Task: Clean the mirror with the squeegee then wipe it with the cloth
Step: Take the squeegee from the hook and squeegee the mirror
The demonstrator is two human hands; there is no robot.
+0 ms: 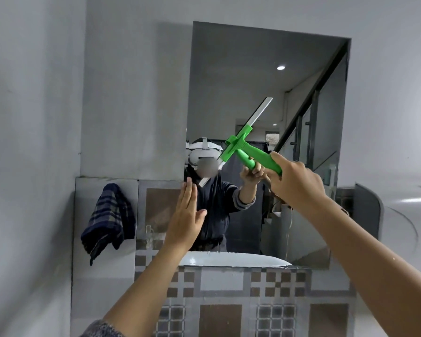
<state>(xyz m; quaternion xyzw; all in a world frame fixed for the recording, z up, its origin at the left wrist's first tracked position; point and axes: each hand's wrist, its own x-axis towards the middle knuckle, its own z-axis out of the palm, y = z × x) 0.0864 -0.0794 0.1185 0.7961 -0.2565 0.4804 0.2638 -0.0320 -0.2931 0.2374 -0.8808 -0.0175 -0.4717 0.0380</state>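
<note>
A tall rectangular mirror [253, 76] hangs on the grey wall ahead. My right hand [294, 181] grips the green handle of a squeegee [243, 144], whose pale blade slants from upper right to lower left against the glass near the mirror's middle. My left hand [186, 220] is raised flat with fingers together and thumb apart, at the mirror's lower left edge, holding nothing. A dark blue checked cloth [110, 220] hangs on the wall left of the mirror.
Patterned brown and grey tiles [219, 283] cover the wall below the mirror. A person with a headset and a staircase show as reflections in the glass. A white curved basin edge [404, 215] lies at the right.
</note>
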